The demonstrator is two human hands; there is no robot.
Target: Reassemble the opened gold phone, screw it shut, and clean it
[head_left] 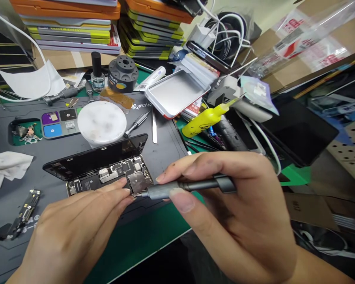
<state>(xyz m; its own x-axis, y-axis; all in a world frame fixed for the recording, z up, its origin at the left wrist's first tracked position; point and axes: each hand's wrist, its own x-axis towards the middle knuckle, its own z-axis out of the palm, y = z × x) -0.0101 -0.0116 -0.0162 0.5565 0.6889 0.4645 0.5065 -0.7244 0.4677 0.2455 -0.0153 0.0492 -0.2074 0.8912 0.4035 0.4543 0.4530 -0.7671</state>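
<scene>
The opened phone [108, 173] lies before me over the grey mat [173, 142], its black screen [91, 163] tilted up along the far long side. Inside, I see the dark battery [90, 183] to the left, metal shields and a dark board further right, and a squarish metal plate [139, 181] near the right end. My fingers cover part of the near edge. I hold the slim grey screwdriver [162, 190] nearly level, its grip knurled, its tip pointing left at that edge; contact is hidden.
</scene>
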